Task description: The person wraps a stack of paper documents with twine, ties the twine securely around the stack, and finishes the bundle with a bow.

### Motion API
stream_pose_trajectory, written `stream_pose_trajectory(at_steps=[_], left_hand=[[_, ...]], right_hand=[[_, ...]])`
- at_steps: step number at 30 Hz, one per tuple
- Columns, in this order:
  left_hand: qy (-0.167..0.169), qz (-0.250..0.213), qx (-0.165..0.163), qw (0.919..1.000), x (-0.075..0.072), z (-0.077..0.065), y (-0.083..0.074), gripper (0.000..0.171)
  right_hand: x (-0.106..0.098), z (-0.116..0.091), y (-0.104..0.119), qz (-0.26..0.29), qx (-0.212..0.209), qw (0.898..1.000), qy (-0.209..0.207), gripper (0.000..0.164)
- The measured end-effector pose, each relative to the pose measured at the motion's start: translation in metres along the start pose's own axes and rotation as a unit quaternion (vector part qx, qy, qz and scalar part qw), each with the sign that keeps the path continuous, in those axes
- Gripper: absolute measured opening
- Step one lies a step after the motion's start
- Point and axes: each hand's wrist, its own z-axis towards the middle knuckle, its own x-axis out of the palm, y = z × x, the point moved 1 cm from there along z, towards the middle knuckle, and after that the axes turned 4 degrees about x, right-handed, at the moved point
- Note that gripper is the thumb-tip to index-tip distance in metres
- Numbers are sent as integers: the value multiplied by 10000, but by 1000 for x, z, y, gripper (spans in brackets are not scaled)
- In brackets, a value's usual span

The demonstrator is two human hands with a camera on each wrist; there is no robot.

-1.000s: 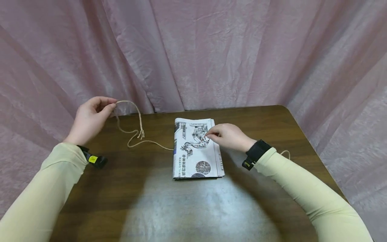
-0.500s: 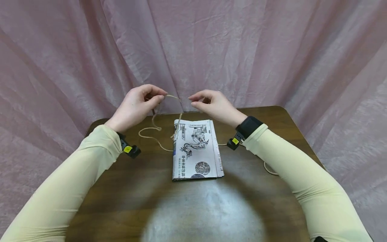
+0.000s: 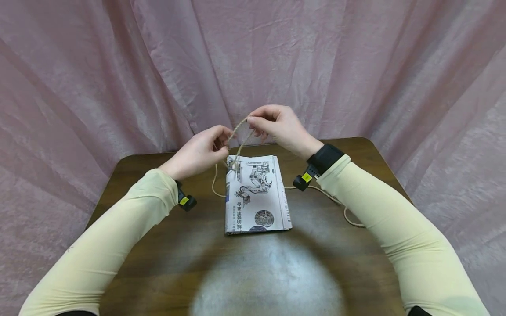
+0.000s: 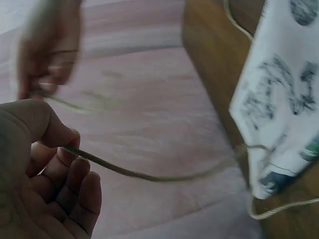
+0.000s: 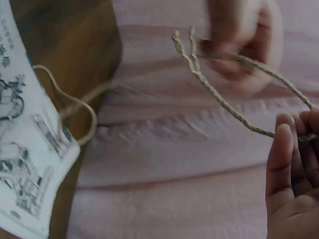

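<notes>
A folded newspaper (image 3: 258,202) lies on the wooden table, with a thin beige rope (image 3: 238,127) running under it. Above its far left corner, my left hand (image 3: 199,151) pinches the rope between thumb and fingertips. My right hand (image 3: 282,129), higher and to the right, pinches the rope close to one end. In the right wrist view, the rope's split end (image 5: 192,59) hangs free past my right fingertips, its strands parted. A stretch of rope bends between the two hands. From my left fingers, another length (image 4: 144,175) sags toward the newspaper in the left wrist view.
The other part of the rope (image 3: 336,201) trails over the table to the right of the newspaper, partly behind my right forearm. A pink curtain (image 3: 316,57) hangs behind the table's far edge. The wooden tabletop (image 3: 166,250) extends in front.
My left hand has come from the far left to the newspaper's far corner with the rope. My right hand has risen off the newspaper and taken hold of the rope near its end.
</notes>
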Motion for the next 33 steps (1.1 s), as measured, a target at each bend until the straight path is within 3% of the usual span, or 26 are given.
stream_pose_trajectory(at_steps=[6,13,21,27,33], left_hand=[[204,481,-287,9982,13,-12,30,17],[256,579,-698,9955,16,-23,66,12],[520,578,-986,9921,22,-28,87,10],[869,610,-985,9894,35,-25,91,10],[909,489,-906,9905,49,-19,90,14]], right_hand=[[-43,-5,7,617,-128,9942,-873,22],[-105,-25,0,1127,-111,9777,-1771,19],[-158,-57,-25,1330,194,9605,-2437,21],[-194,-77,-42,1618,500,9342,-3139,12],[-229,-99,-63,1720,991,9016,-3844,8]])
